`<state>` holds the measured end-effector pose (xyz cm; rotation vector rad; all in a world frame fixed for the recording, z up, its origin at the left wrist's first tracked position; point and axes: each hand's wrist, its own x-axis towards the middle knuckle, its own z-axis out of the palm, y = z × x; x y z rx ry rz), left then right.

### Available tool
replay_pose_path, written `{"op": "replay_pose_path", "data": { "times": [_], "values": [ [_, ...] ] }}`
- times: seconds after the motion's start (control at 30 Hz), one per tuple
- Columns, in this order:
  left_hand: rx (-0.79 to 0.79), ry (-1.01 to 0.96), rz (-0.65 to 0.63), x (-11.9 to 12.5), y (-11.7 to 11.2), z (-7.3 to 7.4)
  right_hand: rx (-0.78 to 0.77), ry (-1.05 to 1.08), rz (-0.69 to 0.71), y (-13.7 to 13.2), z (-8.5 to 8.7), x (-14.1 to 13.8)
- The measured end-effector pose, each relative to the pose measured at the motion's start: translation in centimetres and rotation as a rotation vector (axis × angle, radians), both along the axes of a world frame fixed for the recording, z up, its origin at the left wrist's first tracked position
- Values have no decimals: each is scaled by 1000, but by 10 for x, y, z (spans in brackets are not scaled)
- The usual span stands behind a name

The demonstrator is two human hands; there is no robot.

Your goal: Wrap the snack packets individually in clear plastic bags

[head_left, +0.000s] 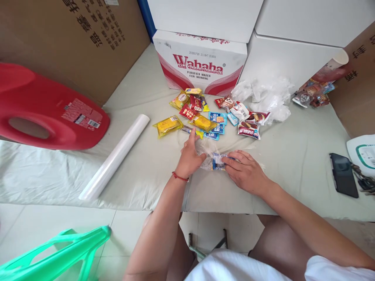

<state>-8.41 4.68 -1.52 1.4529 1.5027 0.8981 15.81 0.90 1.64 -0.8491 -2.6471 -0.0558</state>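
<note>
My right hand (245,171) presses its fingers on a clear plastic bag (207,150) lying near the table's front edge. Inside the bag is a small blue snack packet (217,160). Beside the bag's left end is my left hand (189,158), index finger stretched forward and thumb apart, with nothing visible in it. Its fingertip is close to a yellow-wrapped snack (202,122) and a thin yellow-and-dark packet (191,131). Around these lie red packets (188,112), blue packets (217,118) and another yellow-wrapped snack (168,126). Brown-and-white cake packets (249,129) are farther right.
Behind the snacks stands a white-and-red water carton (202,64), with crumpled plastic bags (268,97) beside it. A plastic film roll (115,156) and red jug (55,113) are on the left. A phone (343,175) lies right; a green stool (58,255) stands below.
</note>
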Motion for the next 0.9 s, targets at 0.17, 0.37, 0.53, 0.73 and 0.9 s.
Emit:
{"op": "replay_pose_path", "data": {
  "times": [0.17, 0.37, 0.53, 0.73, 0.9],
  "values": [
    [22, -208, -135, -1, 13, 4, 7, -37, 23, 3, -1, -3],
    [97, -15, -271, -28, 8, 26, -112, -23, -34, 2, -2, -1],
    [-41, 361, -432, -61, -8, 29, -238, 149, -74, 1, -6, 0],
    [9, 470, 136, -61, -6, 17, -303, 89, -91, -1, -15, -1],
    [232, 157, 279, -26, -2, 25, -312, 37, -111, -2, -14, -4]
  ]
}}
